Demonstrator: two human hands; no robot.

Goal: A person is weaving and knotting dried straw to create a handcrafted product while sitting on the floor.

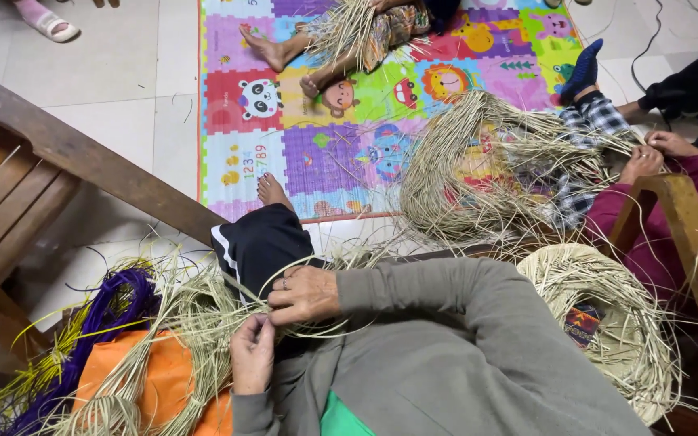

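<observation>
Pale straw strands (203, 311) are being gripped at the middle of the view, just above the lap, and both of the person's hands are closed on them. The left hand (252, 354) is seen low, fingers curled narrow and pinched around a few thin strands at its top. The right hand (304, 295) is laid just above and beside it, fist-like, with strands caught under the bent fingers; a ring is worn on one finger. The two hands are almost touching. A grey sleeve (446, 323) is stretched across from the right. The bundle of strands is fanned out to the left, over an orange cloth (155, 375), with purple strands (115, 311) and yellow-green ones lying beside it at the lower left. A black-clad knee (260, 242) is raised just behind the hands, with a bare foot beyond it at the edge of a colourful play mat (325, 153). A coiled ring of straw (607, 323) is set at the right, near a wooden chair arm (688, 234). Further off, a large loose heap of straw (486, 169) is being handled by another person in a dark red sleeve, and a third person's bare legs are seen on the mat at the top.
</observation>
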